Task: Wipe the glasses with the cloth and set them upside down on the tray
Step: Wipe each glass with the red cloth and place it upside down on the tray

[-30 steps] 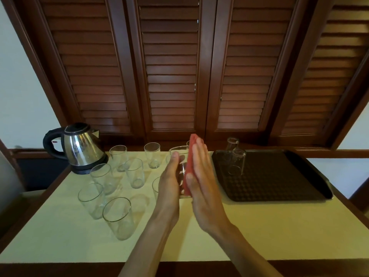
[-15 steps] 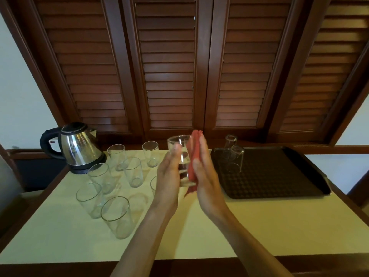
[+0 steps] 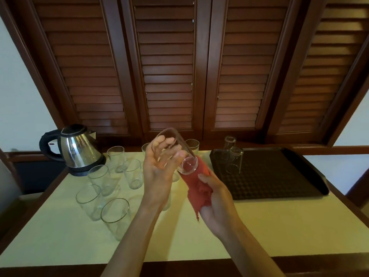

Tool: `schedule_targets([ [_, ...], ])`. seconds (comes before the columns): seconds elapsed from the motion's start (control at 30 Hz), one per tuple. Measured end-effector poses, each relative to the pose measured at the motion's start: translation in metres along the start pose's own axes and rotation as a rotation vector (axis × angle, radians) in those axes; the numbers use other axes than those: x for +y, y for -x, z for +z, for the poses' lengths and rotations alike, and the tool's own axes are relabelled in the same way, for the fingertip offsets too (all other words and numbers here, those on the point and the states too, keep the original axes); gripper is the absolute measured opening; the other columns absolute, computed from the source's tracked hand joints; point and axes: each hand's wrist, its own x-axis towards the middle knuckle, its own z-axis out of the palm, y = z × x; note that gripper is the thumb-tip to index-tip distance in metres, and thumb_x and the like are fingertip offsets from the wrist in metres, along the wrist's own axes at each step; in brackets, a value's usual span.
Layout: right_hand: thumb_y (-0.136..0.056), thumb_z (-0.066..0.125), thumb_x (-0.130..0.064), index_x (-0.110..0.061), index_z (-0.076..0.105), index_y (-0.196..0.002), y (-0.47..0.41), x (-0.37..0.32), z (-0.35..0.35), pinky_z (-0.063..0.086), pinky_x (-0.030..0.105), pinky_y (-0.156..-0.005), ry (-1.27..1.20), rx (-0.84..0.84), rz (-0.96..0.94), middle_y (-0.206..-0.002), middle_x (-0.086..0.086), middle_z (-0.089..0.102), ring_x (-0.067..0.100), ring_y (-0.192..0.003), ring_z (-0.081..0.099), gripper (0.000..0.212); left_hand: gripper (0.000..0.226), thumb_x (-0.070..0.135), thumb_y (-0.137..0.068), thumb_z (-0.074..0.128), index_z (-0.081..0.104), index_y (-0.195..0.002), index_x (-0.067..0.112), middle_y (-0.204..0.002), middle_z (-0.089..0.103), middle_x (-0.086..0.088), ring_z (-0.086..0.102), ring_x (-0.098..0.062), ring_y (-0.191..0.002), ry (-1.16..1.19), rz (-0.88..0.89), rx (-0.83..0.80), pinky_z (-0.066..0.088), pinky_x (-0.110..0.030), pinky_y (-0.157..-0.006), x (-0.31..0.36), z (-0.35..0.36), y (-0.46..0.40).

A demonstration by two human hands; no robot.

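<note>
On the pale table [image 3: 259, 226] before brown shutters, the left hand [image 3: 159, 172] grips a tilted glass [image 3: 180, 154], partly hiding it. Its base points down-right onto the red cloth [image 3: 197, 194], which the right hand [image 3: 217, 204] clutches; its mouth points up-left.

Your left hand [image 3: 159, 170], palm turned toward you, curls its fingers [image 3: 162, 141] round a tilted glass [image 3: 180, 151]; your right hand [image 3: 216, 202], lower and just beside it, grips a red cloth [image 3: 196, 188], forearms converging from below.

Red cloth [image 3: 199, 188] — dark brown tray [image 3: 279, 176] with a dimpled grid — pale yellow tabletop [image 3: 279, 226], silver-and-black kettle [image 3: 77, 148].
</note>
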Motion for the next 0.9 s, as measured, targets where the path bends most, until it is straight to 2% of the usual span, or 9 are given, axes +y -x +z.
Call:
schedule_targets([
  [0.13,-0.101,0.048,-0.013,-0.010,0.059,-0.136,-0.005,-0.011,0.004,0.053,0.030,-0.087,-0.090,0.047,-0.002,-0.121,0.013,0.072,0.021,-0.106,0.070,0.037,0.073,0.011,-0.071,0.095,0.052,-0.129,0.017,-0.129,0.068,-0.012,0.073,-0.032,-0.116,0.005,-0.022,-0.098,0.061,-0.033,-0.089,-0.002,-0.008,0.000],
  [0.23,-0.100,0.051,-0.014,-0.011,0.059,-0.136,0.000,0.003,0.006,0.055,0.024,-0.069,-0.091,0.065,-0.025,-0.114,0.011,0.074,0.013,-0.088,0.072,0.037,0.076,0.008,-0.074,0.091,0.054,-0.138,0.027,-0.131,0.065,-0.013,0.074,-0.030,-0.114,0.005,0.026,-0.060,0.062,-0.038,-0.089,0.003,-0.008,-0.007],
  [0.3,-0.101,0.049,-0.013,-0.010,0.060,-0.134,-0.002,0.004,0.007,0.056,0.023,-0.067,-0.117,0.047,-0.030,-0.115,0.012,0.073,0.015,-0.090,0.071,0.034,0.073,0.007,-0.075,0.088,0.055,-0.137,0.027,-0.132,0.064,-0.013,0.073,-0.031,-0.115,0.009,0.054,-0.038,0.062,-0.038,-0.089,0.006,-0.007,-0.007],
  [0.43,-0.104,0.043,-0.019,-0.007,0.063,-0.124,-0.009,-0.006,0.008,0.058,0.026,-0.068,-0.188,0.075,-0.014,-0.102,0.010,0.076,0.017,-0.086,0.073,0.030,0.074,0.009,-0.073,0.092,0.053,-0.135,0.022,-0.129,0.067,-0.008,0.072,-0.030,-0.117,-0.033,0.057,-0.135,0.062,-0.042,-0.095,0.005,-0.006,0.003],
  [0.53,-0.103,0.047,-0.023,-0.006,0.061,-0.129,-0.003,-0.001,0.010,0.052,0.033,-0.073,-0.133,0.141,0.077,-0.098,0.011,0.076,0.021,-0.086,0.068,0.034,0.074,0.013,-0.077,0.088,0.050,-0.139,0.024,-0.135,0.063,-0.012,0.069,-0.030,-0.123,0.019,0.073,-0.090,0.059,-0.041,-0.101,0.007,-0.011,-0.005],
  [0.67,-0.107,0.040,-0.022,0.001,0.060,-0.127,-0.011,-0.016,0.015,0.051,0.040,-0.092,-0.285,0.207,0.112,-0.112,0.022,0.073,0.030,-0.103,0.066,0.037,0.075,0.007,-0.072,0.090,0.048,-0.132,0.017,-0.137,0.066,-0.008,0.064,-0.025,-0.130,-0.043,0.082,-0.119,0.056,-0.031,-0.101,-0.002,-0.014,0.004],
  [0.77,-0.108,0.039,-0.024,-0.006,0.063,-0.126,-0.014,-0.029,0.016,0.054,0.037,-0.080,-0.265,0.192,0.041,-0.106,0.017,0.076,0.027,-0.100,0.070,0.035,0.074,0.007,-0.065,0.098,0.052,-0.123,0.014,-0.126,0.073,-0.002,0.070,-0.023,-0.120,-0.088,0.081,-0.056,0.059,-0.032,-0.097,-0.013,-0.021,0.013],
  [0.83,-0.107,0.043,-0.023,-0.013,0.061,-0.132,-0.016,-0.029,0.015,0.057,0.033,-0.077,-0.123,0.143,-0.076,-0.107,0.011,0.077,0.020,-0.094,0.074,0.033,0.071,0.007,-0.061,0.099,0.058,-0.118,0.015,-0.120,0.076,0.001,0.073,-0.021,-0.113,-0.119,0.061,-0.026,0.060,-0.036,-0.096,-0.017,-0.019,0.017],
  [0.9,-0.107,0.044,-0.022,-0.022,0.057,-0.139,-0.019,-0.027,0.018,0.057,0.040,-0.092,0.109,0.103,-0.273,-0.123,0.006,0.072,0.017,-0.106,0.072,0.035,0.065,0.015,-0.062,0.097,0.062,-0.117,0.019,-0.116,0.078,0.005,0.074,-0.017,-0.110,-0.134,0.010,-0.033,0.059,-0.035,-0.096,-0.018,-0.013,0.023],
])
